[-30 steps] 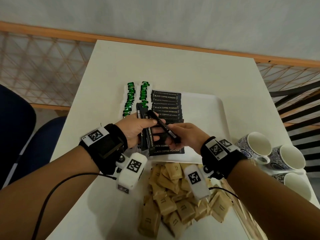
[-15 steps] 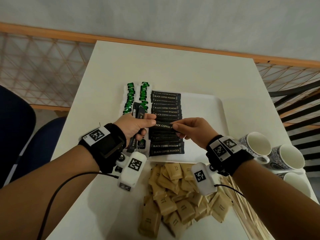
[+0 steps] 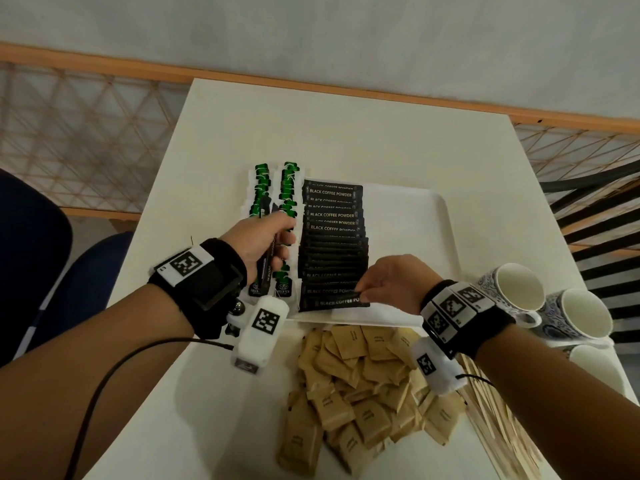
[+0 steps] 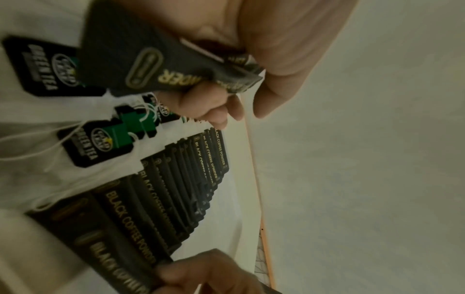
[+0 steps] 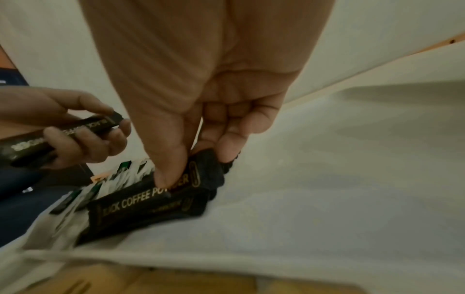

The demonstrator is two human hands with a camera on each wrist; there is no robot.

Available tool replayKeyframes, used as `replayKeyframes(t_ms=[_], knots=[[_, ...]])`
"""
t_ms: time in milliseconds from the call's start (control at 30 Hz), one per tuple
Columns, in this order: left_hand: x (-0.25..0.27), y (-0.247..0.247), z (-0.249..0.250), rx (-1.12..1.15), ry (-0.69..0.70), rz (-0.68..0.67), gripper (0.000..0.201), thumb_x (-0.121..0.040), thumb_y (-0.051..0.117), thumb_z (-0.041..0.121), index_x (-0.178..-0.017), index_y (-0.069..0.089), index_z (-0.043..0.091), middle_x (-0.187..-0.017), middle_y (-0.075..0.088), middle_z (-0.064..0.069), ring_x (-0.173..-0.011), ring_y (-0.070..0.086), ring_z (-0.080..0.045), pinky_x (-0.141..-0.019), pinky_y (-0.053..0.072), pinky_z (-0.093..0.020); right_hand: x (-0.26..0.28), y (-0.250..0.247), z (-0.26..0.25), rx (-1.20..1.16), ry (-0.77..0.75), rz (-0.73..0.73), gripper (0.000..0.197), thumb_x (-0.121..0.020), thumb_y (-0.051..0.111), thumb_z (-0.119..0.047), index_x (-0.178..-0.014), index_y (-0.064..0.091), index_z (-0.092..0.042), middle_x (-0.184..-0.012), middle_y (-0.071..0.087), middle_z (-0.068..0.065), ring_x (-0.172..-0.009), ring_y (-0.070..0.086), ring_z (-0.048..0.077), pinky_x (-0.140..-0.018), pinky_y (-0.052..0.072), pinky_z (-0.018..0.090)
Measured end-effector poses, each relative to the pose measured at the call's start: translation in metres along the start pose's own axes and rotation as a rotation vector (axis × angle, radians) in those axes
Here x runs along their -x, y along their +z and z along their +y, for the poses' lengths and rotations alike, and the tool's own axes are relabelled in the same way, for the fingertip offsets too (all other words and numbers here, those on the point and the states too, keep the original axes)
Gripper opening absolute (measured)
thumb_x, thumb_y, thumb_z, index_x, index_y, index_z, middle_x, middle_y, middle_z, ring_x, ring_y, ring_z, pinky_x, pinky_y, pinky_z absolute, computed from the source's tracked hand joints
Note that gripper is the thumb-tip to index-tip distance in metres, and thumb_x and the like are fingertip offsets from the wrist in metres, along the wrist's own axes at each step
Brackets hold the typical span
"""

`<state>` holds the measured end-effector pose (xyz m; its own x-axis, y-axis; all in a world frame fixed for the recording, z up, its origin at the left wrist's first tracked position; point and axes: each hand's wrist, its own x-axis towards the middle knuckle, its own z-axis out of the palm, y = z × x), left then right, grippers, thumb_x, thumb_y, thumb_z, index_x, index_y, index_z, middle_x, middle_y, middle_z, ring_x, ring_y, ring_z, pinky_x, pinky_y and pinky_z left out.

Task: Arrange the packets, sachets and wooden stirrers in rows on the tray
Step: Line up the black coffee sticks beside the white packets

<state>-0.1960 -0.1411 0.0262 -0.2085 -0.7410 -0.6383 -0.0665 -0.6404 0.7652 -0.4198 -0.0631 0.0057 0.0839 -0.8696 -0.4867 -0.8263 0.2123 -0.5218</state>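
Note:
A white tray point(image 3: 408, 216) holds two columns of green tea bags point(image 3: 289, 188) and a column of black coffee sachets point(image 3: 332, 244). My left hand point(image 3: 266, 237) hovers over the tea bags and grips a small bunch of black coffee sachets point(image 4: 161, 65). My right hand point(image 3: 388, 282) is at the near end of the coffee column. Its thumb and fingers pinch the right end of one black coffee sachet point(image 5: 156, 197), which lies on the nearest sachets of the column. Brown sugar packets point(image 3: 363, 386) lie heaped on the table in front of the tray, with wooden stirrers point(image 3: 498, 420) to their right.
Three white mugs with blue patterns point(image 3: 519, 289) stand at the table's right edge, close to my right wrist. The right half of the tray carries nothing. A blue chair point(image 3: 52, 254) is at the left, and a lattice railing runs behind the table.
My right hand took one sachet from the left hand's bunch, carried it towards me and set it at the near end of the coffee column. My left hand drew back left over the tea bags.

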Motion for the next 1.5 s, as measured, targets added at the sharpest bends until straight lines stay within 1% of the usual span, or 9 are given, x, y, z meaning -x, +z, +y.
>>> replayKeyframes(t_ms=[233, 367, 600, 833, 1033, 1100, 1267, 1333, 1500], knots=[[0.001, -0.002, 0.001, 0.219, -0.09, 0.03, 0.009, -0.093, 0.041, 0.009, -0.092, 0.05, 0.008, -0.076, 0.057, -0.011, -0.059, 0.053, -0.02, -0.043, 0.047, -0.023, -0.003, 0.011, -0.001, 0.168, 0.004, -0.014, 0.003, -0.076, 0.072, -0.037, -0.079, 0.071, -0.038, -0.071, 0.062, -0.02, -0.077, 0.058, 0.001, -0.076, 0.049, 0.023], [0.0, 0.001, -0.003, 0.254, -0.073, -0.021, 0.017, -0.097, 0.043, 0.006, -0.091, 0.058, 0.008, -0.078, 0.056, -0.009, -0.073, 0.06, -0.021, -0.064, 0.057, -0.036, -0.005, 0.016, -0.002, 0.218, 0.005, 0.027, 0.007, -0.076, 0.069, -0.042, -0.078, 0.069, -0.035, -0.072, 0.061, -0.019, -0.077, 0.057, 0.002, -0.071, 0.048, 0.022], [-0.003, -0.002, -0.005, 0.116, -0.02, -0.076, 0.017, -0.094, 0.053, 0.003, -0.094, 0.066, 0.014, -0.084, 0.063, -0.008, -0.082, 0.063, -0.02, -0.08, 0.056, -0.04, -0.011, 0.021, -0.002, 0.268, 0.038, 0.081, 0.014, -0.074, 0.068, -0.048, -0.072, 0.062, -0.036, -0.073, 0.062, -0.018, -0.075, 0.055, 0.001, -0.062, 0.043, 0.02], [-0.004, -0.006, -0.01, 0.064, -0.055, -0.131, 0.016, -0.089, 0.059, 0.001, -0.094, 0.067, 0.014, -0.089, 0.069, -0.011, -0.081, 0.068, -0.022, -0.063, 0.06, -0.031, -0.011, 0.019, -0.003, 0.339, 0.022, 0.125, 0.022, -0.074, 0.067, -0.052, -0.072, 0.057, -0.033, -0.074, 0.057, -0.015, -0.074, 0.054, 0.006, -0.06, 0.041, 0.022], [-0.001, -0.003, -0.015, 0.016, -0.048, -0.103, 0.017, -0.086, 0.061, -0.003, -0.092, 0.066, 0.012, -0.076, 0.068, -0.013, -0.062, 0.069, -0.019, -0.05, 0.057, -0.028, -0.008, 0.008, 0.001, 0.212, -0.017, 0.182, 0.018, -0.079, 0.067, -0.047, -0.078, 0.055, -0.033, -0.082, 0.055, -0.013, -0.077, 0.053, 0.007, -0.065, 0.042, 0.022], [-0.001, -0.002, -0.018, -0.013, -0.034, -0.096, 0.017, -0.086, 0.062, -0.004, -0.092, 0.066, 0.011, -0.074, 0.067, -0.013, -0.06, 0.068, -0.019, -0.05, 0.057, -0.028, -0.008, 0.003, 0.003, 0.083, -0.02, 0.245, 0.006, -0.087, 0.061, -0.039, -0.087, 0.061, -0.032, -0.083, 0.058, -0.015, -0.077, 0.053, 0.004, -0.068, 0.041, 0.02], [0.002, 0.006, -0.024, -0.053, -0.035, -0.105, 0.017, -0.084, 0.065, -0.002, -0.093, 0.065, 0.012, -0.072, 0.069, -0.011, -0.065, 0.068, -0.021, -0.052, 0.058, -0.03, -0.004, 0.003, -0.014, -0.343, -0.077, 0.268, 0.019, -0.091, 0.058, -0.042, -0.096, 0.072, -0.03, -0.085, 0.069, -0.014, -0.083, 0.061, 0.002, -0.078, 0.047, 0.019], [0.003, 0.009, -0.025, -0.056, -0.043, -0.116, 0.016, -0.084, 0.066, -0.001, -0.093, 0.066, 0.012, -0.075, 0.07, -0.012, -0.068, 0.069, -0.022, -0.05, 0.057, -0.029, -0.002, 0.003, -0.02, -0.311, -0.122, 0.231, 0.008, -0.088, 0.064, -0.035, -0.092, 0.07, -0.037, -0.084, 0.069, -0.016, -0.08, 0.061, -0.002, -0.075, 0.047, 0.015], [0.007, 0.011, -0.023, -0.06, -0.057, -0.106, 0.013, -0.092, 0.06, 0.016, -0.103, 0.064, 0.013, -0.093, 0.069, -0.012, -0.078, 0.07, -0.024, -0.056, 0.059, -0.031, 0.0, -0.002, -0.016, -0.201, -0.09, 0.19, 0.015, -0.084, 0.07, -0.024, -0.083, 0.069, -0.039, -0.078, 0.063, -0.016, -0.075, 0.058, 0.002, -0.073, 0.045, 0.016]])
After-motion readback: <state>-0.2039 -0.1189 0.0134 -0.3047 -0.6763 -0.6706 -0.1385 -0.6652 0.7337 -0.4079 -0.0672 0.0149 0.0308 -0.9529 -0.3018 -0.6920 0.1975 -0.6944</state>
